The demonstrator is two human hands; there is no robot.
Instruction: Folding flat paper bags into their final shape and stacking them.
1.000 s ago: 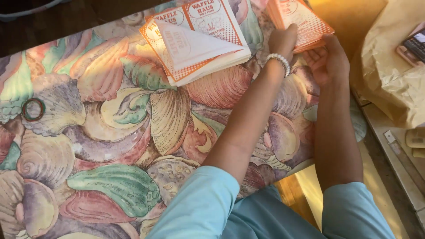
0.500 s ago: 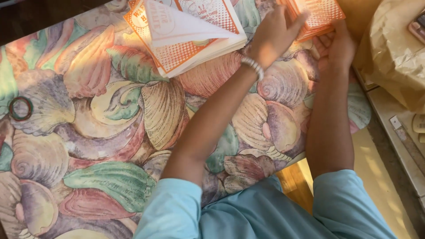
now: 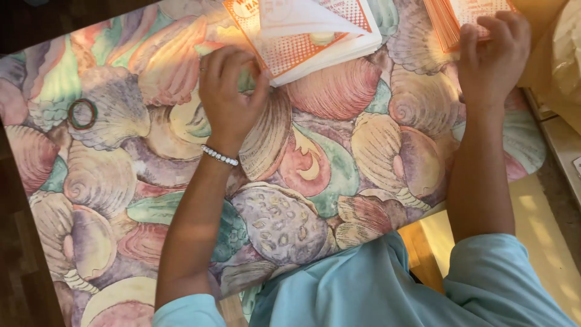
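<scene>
Left hand (image 3: 230, 97) has shifted off the far stack at upper right and come back to upper centre, fingers pinched narrow on the near corner of the orange-and-white paper stack (image 3: 315, 36), whose top sheet is curled up. Right hand (image 3: 493, 57), upper right of frame, stays on the second orange stack (image 3: 466, 15), fingers curled over its edge, holding it down. Both stacks lie on the shell-print tabletop (image 3: 315, 175); a rubber band ring (image 3: 82, 114) sits at left, well apart.
</scene>
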